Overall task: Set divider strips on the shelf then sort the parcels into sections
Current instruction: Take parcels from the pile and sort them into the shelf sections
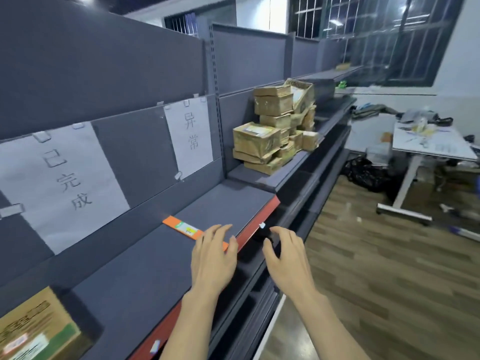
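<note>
An orange divider strip [185, 229] lies flat across the grey shelf [135, 271], running from mid-shelf toward the red front edge [255, 228]. The left hand [213, 258] rests over the strip's near end with its fingers spread and almost straight, fingertips on the strip, gripping nothing. The right hand [285, 258] hangs just beyond the shelf's front edge, fingers loosely curled and empty; it is close beside the left hand but not touching it.

Further along, on the next shelf section, a pile of brown taped parcels [275, 128] stands stacked against the back panel, well apart from the strip. At the near left corner sits a cardboard box [36, 331] with a green stripe. Two white paper signs [62, 183] [191, 133] with handwritten characters are clipped to the back panel above the shelf. Across the wood floor [384, 268] stands a cluttered white worktop [431, 144].
</note>
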